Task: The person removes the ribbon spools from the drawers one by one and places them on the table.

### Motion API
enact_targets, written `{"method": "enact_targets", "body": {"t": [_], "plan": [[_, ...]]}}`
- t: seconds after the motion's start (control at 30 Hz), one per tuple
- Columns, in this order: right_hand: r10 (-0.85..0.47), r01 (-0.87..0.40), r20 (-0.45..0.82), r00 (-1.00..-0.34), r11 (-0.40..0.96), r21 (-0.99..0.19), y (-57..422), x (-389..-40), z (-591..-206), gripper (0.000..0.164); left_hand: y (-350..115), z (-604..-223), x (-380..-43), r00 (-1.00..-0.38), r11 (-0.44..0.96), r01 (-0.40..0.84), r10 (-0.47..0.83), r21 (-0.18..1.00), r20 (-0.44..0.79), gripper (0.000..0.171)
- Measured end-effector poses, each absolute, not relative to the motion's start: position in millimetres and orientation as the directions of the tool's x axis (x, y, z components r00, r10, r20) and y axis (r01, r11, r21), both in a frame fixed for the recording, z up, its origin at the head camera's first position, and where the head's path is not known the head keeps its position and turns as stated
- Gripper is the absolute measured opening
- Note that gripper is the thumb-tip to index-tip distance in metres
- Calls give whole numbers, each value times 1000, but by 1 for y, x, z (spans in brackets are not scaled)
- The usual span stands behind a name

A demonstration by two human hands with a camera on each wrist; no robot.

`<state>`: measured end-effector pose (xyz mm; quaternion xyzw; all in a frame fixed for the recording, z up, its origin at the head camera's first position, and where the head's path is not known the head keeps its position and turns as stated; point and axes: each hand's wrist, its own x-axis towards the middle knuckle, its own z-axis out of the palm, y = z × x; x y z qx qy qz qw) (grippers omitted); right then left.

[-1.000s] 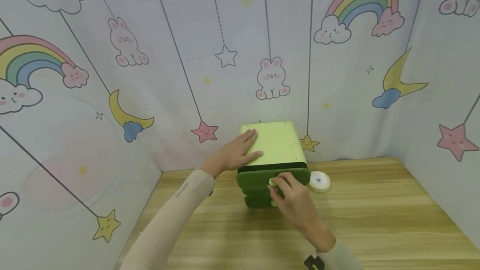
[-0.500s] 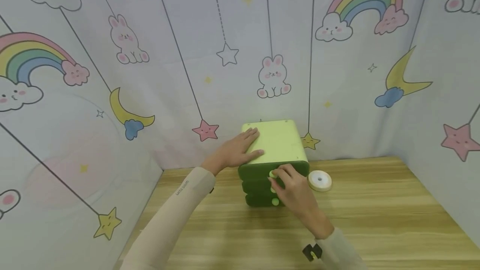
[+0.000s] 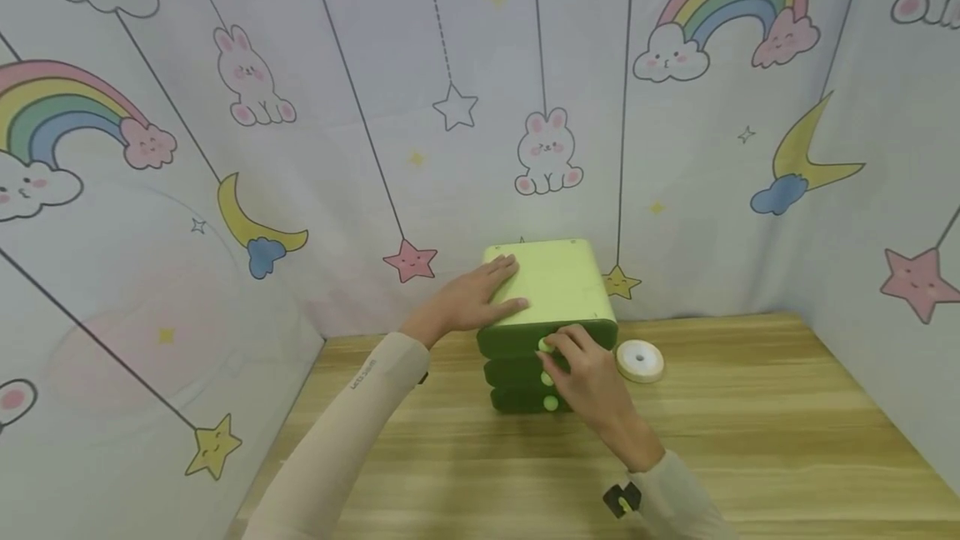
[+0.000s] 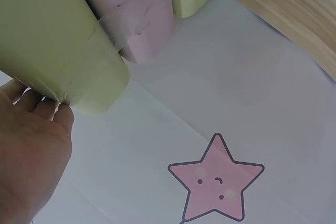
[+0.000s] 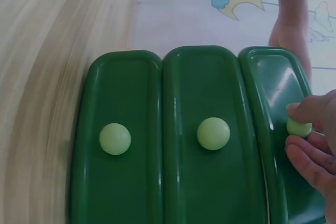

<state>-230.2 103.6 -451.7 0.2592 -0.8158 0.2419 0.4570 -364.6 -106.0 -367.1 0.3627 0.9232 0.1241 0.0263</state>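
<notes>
A small drawer cabinet (image 3: pixel 558 282) with a pale yellow-green top and three dark green drawer fronts stands on the table. My left hand (image 3: pixel 471 300) rests on the left of its top, fingers extended; in the left wrist view, fingertips touch the yellow casing (image 4: pixel 58 40). At the front, my right hand (image 3: pixel 591 377) pinches the round light-green knob (image 5: pixel 299 128) of the top drawer (image 3: pixel 510 342) between thumb and fingers. The middle drawer (image 5: pixel 210 87) and bottom drawer (image 5: pixel 118 93) line up below it. All three fronts look pushed in.
A white ring-shaped roll (image 3: pixel 640 362) lies on the wood-grain table (image 3: pixel 720 440), just right of the cabinet. Fabric walls (image 3: pixel 360 65) printed with rabbits, stars and rainbows enclose the back and both sides.
The top drawer has slid inward, closing the dark gap beneath the cabinet's top. My right hand moved slightly forward with its knob. My left hand has stayed on the top.
</notes>
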Motion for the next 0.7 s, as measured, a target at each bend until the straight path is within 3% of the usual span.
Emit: {"method": "enact_targets", "body": {"t": [0.7], "plan": [[-189,-627,883,-428,767,-140,102,-234,-460,30,-107,-367,-363,-733,696,664,679,274,50,90]]}}
